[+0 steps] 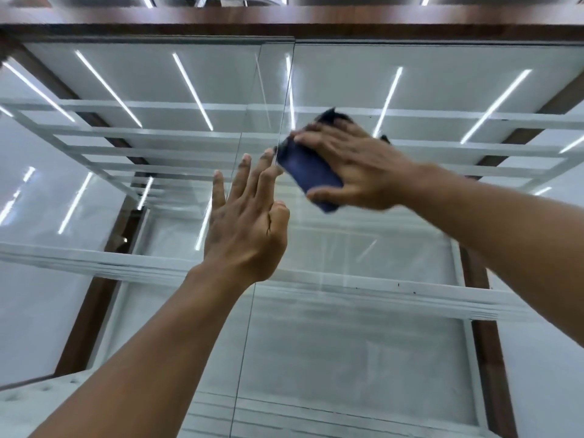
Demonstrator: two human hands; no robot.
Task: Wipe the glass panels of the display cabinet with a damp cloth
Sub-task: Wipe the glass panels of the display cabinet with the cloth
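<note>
A person is pressing a dark blue folded cloth (311,172) flat against the clear glass panel (395,99) of the brown-framed display cabinet (284,22).

The right hand (354,167) is spreading wide over the cloth, pinning it just right of the panel's vertical edge, high on the cabinet. The left hand (246,222) is lying open, fingers splayed against the neighbouring pane, holding nothing. White shelves (379,292) are showing behind the streaked, reflective glass.

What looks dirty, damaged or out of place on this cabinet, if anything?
Nothing looks broken or askew. Small dark specks dot the white shelf edge at lower right, and faint streaks show on the glass panel below it. The right hand presses the blue cloth higher up.
</note>
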